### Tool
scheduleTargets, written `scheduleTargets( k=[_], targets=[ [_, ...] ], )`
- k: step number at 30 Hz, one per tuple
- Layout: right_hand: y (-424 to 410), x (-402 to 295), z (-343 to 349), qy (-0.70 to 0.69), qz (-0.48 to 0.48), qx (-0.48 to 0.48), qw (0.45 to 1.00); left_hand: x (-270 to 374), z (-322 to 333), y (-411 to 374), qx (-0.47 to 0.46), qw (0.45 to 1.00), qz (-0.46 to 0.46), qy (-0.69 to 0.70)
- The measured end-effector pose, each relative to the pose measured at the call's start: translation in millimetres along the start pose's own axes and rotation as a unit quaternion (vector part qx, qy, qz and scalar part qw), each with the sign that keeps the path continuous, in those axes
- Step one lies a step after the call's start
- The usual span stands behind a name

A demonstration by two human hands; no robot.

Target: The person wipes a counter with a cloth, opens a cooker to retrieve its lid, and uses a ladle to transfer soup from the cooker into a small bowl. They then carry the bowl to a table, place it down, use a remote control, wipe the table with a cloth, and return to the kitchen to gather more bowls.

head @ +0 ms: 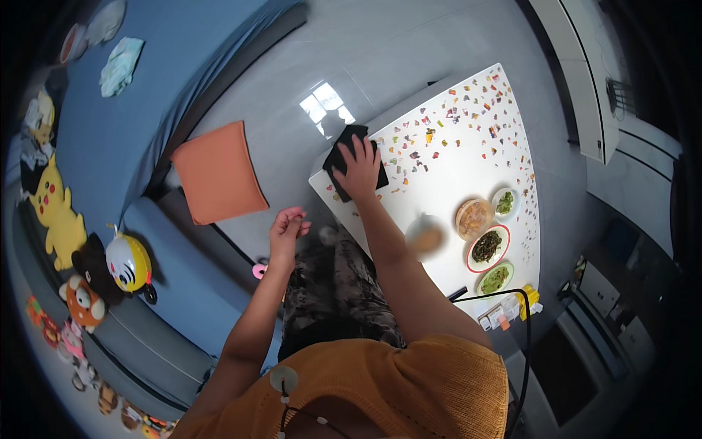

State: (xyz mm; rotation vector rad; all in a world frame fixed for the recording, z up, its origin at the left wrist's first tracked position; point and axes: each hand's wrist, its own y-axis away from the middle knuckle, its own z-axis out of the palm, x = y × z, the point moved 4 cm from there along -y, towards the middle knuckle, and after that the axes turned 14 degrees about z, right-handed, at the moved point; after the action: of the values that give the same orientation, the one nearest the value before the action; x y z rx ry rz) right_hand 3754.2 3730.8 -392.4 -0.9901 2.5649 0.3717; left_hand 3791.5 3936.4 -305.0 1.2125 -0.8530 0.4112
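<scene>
My right hand (pixel 361 167) rests palm down on a folded black cloth (pixel 339 184), fingers spread flat over it. The cloth lies on the near-left corner of a white table (pixel 439 186) whose top carries small coloured pictures. My left hand (pixel 288 226) is raised to the left of the table, over the floor. Its fingers are loosely curled and nothing shows in them. To the right of my right forearm is a blurred round bowl (pixel 412 228) with brownish contents.
Farther right stand a bowl of pale orange food (pixel 458 228), a small white bowl (pixel 516 201), a red-rimmed dish (pixel 508 241) and a green-rimmed dish (pixel 512 270). A black cable (pixel 526 329) arches near the table edge. An orange cushion (pixel 219 173) and a blue-covered sofa (pixel 175 263) lie left.
</scene>
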Motion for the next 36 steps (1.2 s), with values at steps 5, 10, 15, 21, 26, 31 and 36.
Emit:
scheduleTargets(
  k=[5, 10, 15, 21, 26, 31, 36],
  targets=[
    [-68, 44, -30, 0.045, 0.182, 0.125, 0.974, 18, 9, -34, -0.066, 0.997, -0.019, -0.037],
    [-46, 65, -26, 0.054, 0.383, 0.163, 0.908, 43, -7, -85, -0.110, 0.991, -0.038, -0.065],
    [4, 18, -2, 0.018, 0.462, 0.162, 0.872, 112, -10, -119, -0.137, 0.986, -0.018, -0.089],
    [12, 6, 6, 0.039, 0.512, 0.145, 0.846, 172, 5, -155, -0.156, 0.977, -0.008, -0.147],
    [-47, 56, -22, 0.027, 0.546, 0.205, 0.812, 197, 68, -196, -0.209, 0.959, 0.003, -0.193],
    [-102, 115, -60, 0.033, 0.557, 0.217, 0.801, 200, 170, -221, -0.290, 0.927, -0.016, -0.238],
    [-179, 197, -105, 0.006, 0.546, 0.244, 0.802, 186, 285, -261, -0.378, 0.863, -0.057, -0.331]
  ],
)
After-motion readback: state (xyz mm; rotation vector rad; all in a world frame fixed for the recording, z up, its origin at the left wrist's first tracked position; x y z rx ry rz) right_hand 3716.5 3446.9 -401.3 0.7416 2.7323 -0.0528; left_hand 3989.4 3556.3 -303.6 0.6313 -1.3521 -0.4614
